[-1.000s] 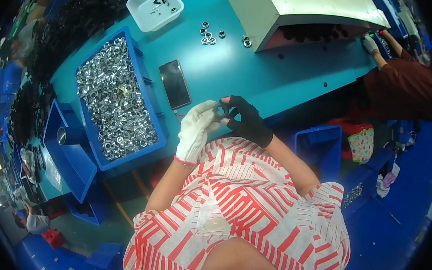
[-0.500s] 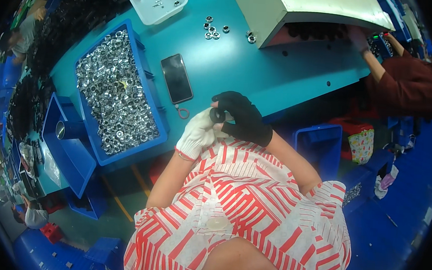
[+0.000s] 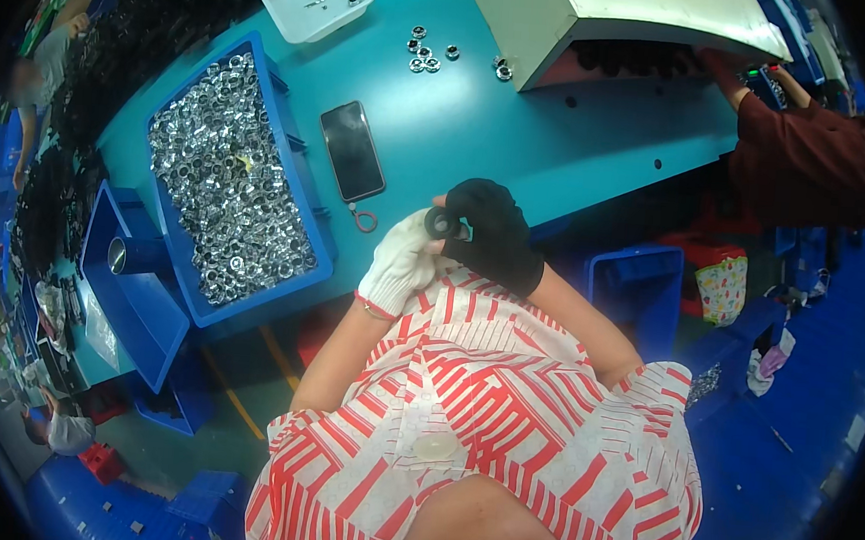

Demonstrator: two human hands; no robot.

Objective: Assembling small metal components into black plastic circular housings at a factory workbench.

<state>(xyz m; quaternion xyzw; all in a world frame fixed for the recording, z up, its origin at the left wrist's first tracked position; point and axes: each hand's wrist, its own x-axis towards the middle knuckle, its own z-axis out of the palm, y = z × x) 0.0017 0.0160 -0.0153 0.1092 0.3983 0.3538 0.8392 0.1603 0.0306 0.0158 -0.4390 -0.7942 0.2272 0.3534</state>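
My left hand (image 3: pixel 400 258), in a white knit glove, and my right hand (image 3: pixel 500 237), in a black glove with bare fingertips, meet in front of my body at the table's near edge. Between their fingertips is a small black ring-shaped part (image 3: pixel 442 223), with its round opening facing up. Both hands are closed around it; some fingers are hidden behind the part and the gloves. Just beyond my left hand, a dark phone (image 3: pixel 353 150) with a red ring strap (image 3: pixel 364 221) lies on the teal table (image 3: pixel 423 119).
A blue bin (image 3: pixel 324 274) full of shiny metal rings stands left, beside a tilted blue bin (image 3: pixel 152 336). Farther off are a white tray (image 3: pixel 304 28) with small parts, several loose rings (image 3: pixel 418 50) and a cream metal housing (image 3: pixel 530 26). At right, a co-worker's dark sleeve (image 3: pixel 806 161) reaches toward it.
The black ring-shaped part has moved slightly up and turned, showing more of its opening. My right fingers have shifted around it. The co-worker's arm at the housing has moved.
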